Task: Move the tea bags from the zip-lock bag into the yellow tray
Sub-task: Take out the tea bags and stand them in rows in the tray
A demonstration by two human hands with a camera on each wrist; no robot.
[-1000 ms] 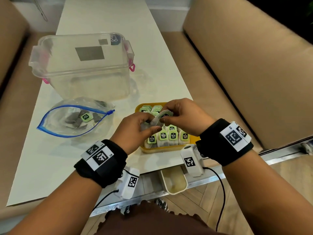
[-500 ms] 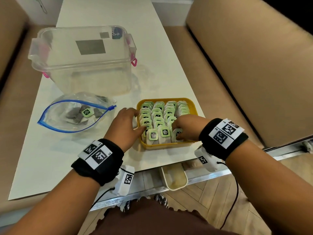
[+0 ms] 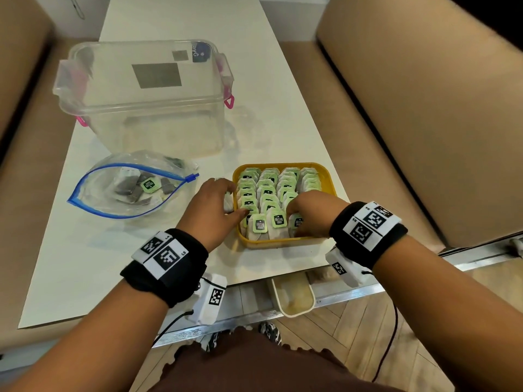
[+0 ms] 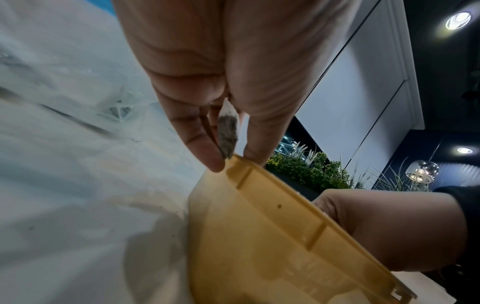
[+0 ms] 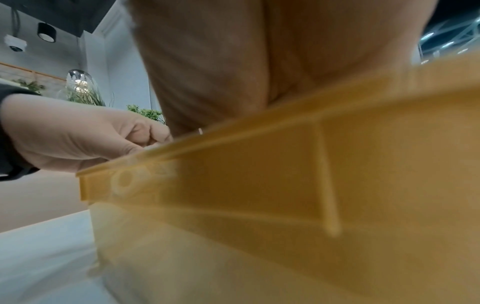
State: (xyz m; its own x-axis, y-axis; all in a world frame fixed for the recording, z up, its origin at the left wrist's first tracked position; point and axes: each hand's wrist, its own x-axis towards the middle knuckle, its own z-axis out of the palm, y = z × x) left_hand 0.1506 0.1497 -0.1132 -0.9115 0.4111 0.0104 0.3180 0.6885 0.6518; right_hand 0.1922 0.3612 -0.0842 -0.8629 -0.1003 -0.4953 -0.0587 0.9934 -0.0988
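Yellow tray (image 3: 328, 176): lower centre of the head view, on the white table (image 3: 283, 108), near its front edge. Holds four rows of tea bags (image 3: 266, 190) standing upright, green tags uppermost; the nearest row shows three tags facing the camera.

Left hand (image 3: 210, 209): at the tray's left rim. The left wrist view shows the thumb and fingers (image 4: 205, 148) pinching a single tea bag (image 4: 228, 131), its lower tip just at the tray's rim (image 4: 249, 170).

Right hand (image 3: 311, 207): over the tray's near right corner, fingers curled down among the bags of the front row. Whether they grip one cannot be told; the right wrist view shows only the palm behind the blurred tray wall (image 5: 259, 174).

Zip-lock bag (image 3: 133, 190): left of the tray, centre left of the frame, lying flat with its blue-edged mouth open. Several tea bags lie inside, one green tag (image 3: 149, 184) showing.

Clear plastic container (image 3: 147, 91): upper left, behind the zip-lock bag, pink clasps at its sides.
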